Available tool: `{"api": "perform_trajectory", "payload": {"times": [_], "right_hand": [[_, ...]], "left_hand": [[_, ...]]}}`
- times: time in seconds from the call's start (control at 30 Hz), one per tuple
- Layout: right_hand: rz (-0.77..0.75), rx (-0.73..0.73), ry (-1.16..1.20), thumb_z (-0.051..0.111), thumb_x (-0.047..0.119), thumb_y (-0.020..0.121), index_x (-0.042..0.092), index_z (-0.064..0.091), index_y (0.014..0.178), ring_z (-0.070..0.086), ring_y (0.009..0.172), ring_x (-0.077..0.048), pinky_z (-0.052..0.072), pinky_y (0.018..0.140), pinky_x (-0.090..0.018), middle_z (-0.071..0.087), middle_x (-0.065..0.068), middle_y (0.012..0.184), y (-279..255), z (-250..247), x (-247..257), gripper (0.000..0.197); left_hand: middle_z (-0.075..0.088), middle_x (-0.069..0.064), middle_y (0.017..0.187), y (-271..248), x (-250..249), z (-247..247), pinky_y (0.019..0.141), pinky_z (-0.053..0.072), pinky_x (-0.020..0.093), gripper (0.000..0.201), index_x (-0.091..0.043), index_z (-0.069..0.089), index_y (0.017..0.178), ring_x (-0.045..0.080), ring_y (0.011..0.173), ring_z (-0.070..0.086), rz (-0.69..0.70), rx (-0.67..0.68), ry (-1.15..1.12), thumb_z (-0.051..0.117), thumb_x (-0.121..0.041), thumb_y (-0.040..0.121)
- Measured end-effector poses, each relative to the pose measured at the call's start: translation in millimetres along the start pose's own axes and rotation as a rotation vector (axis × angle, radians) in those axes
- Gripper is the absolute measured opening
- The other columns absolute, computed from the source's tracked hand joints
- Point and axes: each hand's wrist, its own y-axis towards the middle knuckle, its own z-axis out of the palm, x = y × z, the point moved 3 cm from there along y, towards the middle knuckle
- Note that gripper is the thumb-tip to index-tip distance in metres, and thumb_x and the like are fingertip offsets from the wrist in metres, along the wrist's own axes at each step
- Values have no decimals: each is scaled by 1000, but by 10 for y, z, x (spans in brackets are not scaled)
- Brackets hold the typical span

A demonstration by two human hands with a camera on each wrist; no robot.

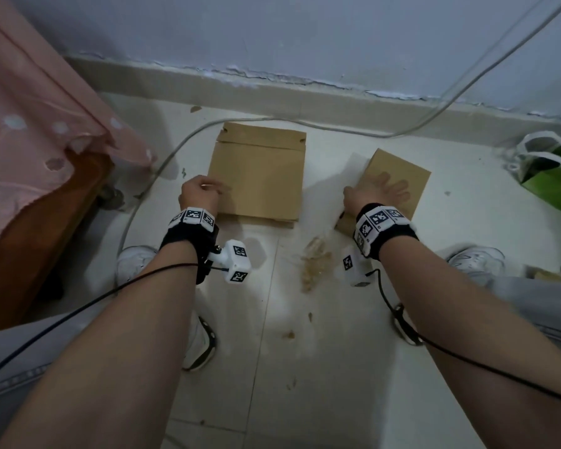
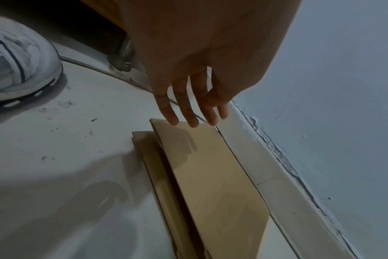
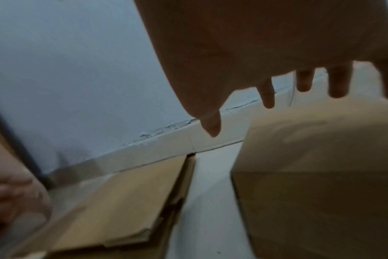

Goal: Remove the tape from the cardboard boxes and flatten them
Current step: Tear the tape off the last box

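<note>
A flattened brown cardboard box [image 1: 259, 170] lies on the white floor near the wall; it also shows in the left wrist view as the flattened box [image 2: 210, 175] and in the right wrist view as the flattened box [image 3: 122, 201]. My left hand [image 1: 204, 192] rests at its left edge, straight fingertips [image 2: 184, 121] touching the top layer. A second, still upright cardboard box [image 1: 392, 186] stands to the right, seen close as the upright box [image 3: 317, 175]. My right hand [image 1: 382, 189] lies spread over its top, fingers [image 3: 268, 98] straight and apart.
A crumpled wad of removed tape [image 1: 314, 264] lies on the floor between my arms. A grey cable [image 1: 162, 166] loops behind the boxes. A pink cloth over wooden furniture [image 1: 39, 140] stands left, a green bag [image 1: 551, 179] right. My white shoes [image 1: 136, 260] flank the work area.
</note>
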Motion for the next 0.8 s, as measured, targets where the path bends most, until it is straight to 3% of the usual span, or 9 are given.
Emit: {"api": "perform_trajectory", "payload": {"times": [0.1,0.17,0.23,0.3,0.4,0.5,0.63,0.73,0.8], "right_hand": [[29,109,-94,62,65,79,27,2,154,2,144,-51,11,107,-75,-14,-18,160,27,72,-107,103],[74,166,-102,61,72,75,29,-8,154,-7,142,-56,6,105,-78,-24,-20,157,46,173,-135,113],[98,173,-100,63,76,70,29,-7,155,-11,139,-60,3,104,-79,-26,-25,156,55,239,-134,119],[115,153,-84,66,73,69,34,2,152,-10,137,-63,1,104,-78,-24,-26,155,73,250,-136,112],[166,173,-51,70,70,68,50,8,144,-5,134,-68,6,102,-80,-31,-27,152,112,236,-161,100],[188,222,-33,75,63,68,55,5,139,2,134,-67,16,103,-77,-36,-27,148,126,195,-193,100],[176,188,11,72,59,65,53,1,140,15,132,-63,24,104,-70,-19,-32,152,37,49,-145,104],[193,176,215,63,67,57,44,-14,147,30,132,-54,27,106,-64,20,-32,152,-69,-190,-50,121],[145,220,388,61,63,68,29,-17,153,36,133,-45,30,110,-55,39,-25,146,-215,-439,47,120]], "left_hand": [[69,-6,73,-82,-61,96,83,57,31,37,-27,67,66,25,90,69,-14,52,-14,47,1,78],[70,-3,74,-139,-65,169,83,58,36,36,-27,67,63,28,90,70,-16,82,-15,46,0,77],[69,-4,72,-203,-67,251,83,58,40,37,-26,67,62,29,88,70,-18,110,-4,45,0,77],[68,-5,67,-260,-65,324,82,58,42,38,-25,66,62,26,80,68,-21,138,-4,44,2,78],[69,-9,61,-291,-21,395,77,58,40,37,-28,71,59,25,78,71,-42,165,15,47,-4,74],[69,-13,59,-239,52,450,69,54,35,45,-45,71,59,25,76,70,-45,210,34,48,-8,72],[67,-7,61,-291,-12,450,66,48,36,42,-31,72,58,23,70,61,-74,278,-8,51,-1,80],[65,1,68,-402,-165,380,63,50,34,37,-22,67,69,22,62,58,-87,341,-56,48,3,86],[64,2,66,-511,-317,309,53,45,27,32,-19,64,76,18,54,55,-83,383,-112,47,5,89]]}}
